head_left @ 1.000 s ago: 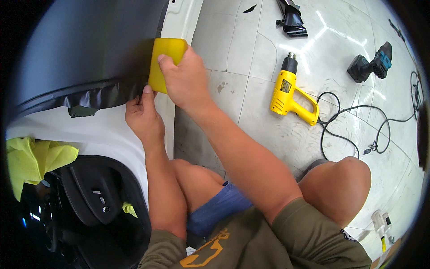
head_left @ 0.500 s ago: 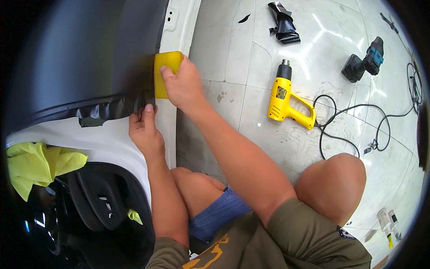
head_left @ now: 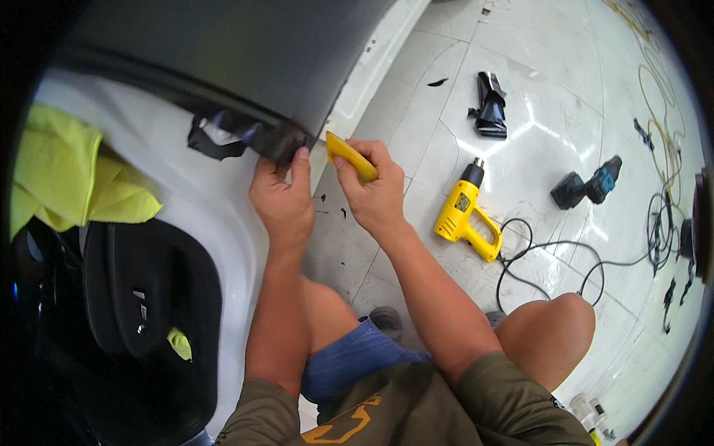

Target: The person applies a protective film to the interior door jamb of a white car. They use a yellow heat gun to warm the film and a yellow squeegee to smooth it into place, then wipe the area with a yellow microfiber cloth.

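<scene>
Head view: black film lies over a white car panel, near edge loose.
Left hand: pinching the film's corner.
Right hand: grasping a yellow scraper just beside that corner.
Floor: yellow heat gun, right of both hands.

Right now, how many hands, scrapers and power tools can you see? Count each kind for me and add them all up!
Hands: 2 (left hand, right hand)
Scraper: 1
Power tools: 2 (heat gun, black tool)
Total: 5 that show clearly
</scene>
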